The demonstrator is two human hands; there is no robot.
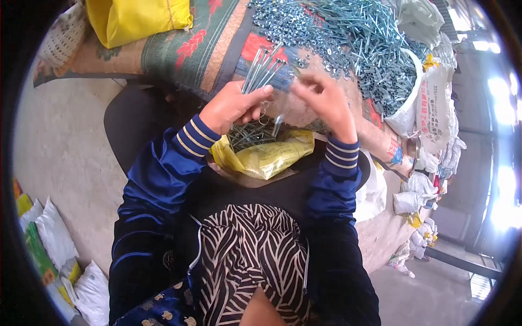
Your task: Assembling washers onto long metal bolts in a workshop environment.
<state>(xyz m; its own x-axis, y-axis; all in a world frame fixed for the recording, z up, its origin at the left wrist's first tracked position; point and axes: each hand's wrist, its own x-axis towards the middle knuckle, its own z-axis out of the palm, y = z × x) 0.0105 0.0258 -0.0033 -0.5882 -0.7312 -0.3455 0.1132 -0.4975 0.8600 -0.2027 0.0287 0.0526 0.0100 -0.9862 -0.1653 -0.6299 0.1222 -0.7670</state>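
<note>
Evidently the bunch is being kept tidy: the left hand (236, 106) is closed around a bunch of long, thin, silvery metal rods (260, 71), its thumb pressed across them so that the lower ends stay together while the upper ends fan out above the grip. From where I stand, that looks like a way of holding many slim pieces in one hand and leaving the other free.

The right hand (329, 106) is raised just beside it, thumb and fingers bent toward the bunch; it is blurred, and I cannot tell whether it grips anything. A small, blurred, shiny piece (278, 126) shows below and between the hands, though what supports it is unclear.

Beneath them, a crinkled yellow plastic bag (272, 160) sits at the lap with its mouth open, dark metal pieces (251, 136) inside, probably put there to be within easy reach of both hands. Beyond, on a patterned green, tan and red cloth (182, 51), small ring-shaped metal bits (280, 22) lie beside a heap of loose silvery rods (348, 24) and a mass of short grey metal tubes (386, 87), roughly grouped by kind, presumably to make each easy to find.
</note>
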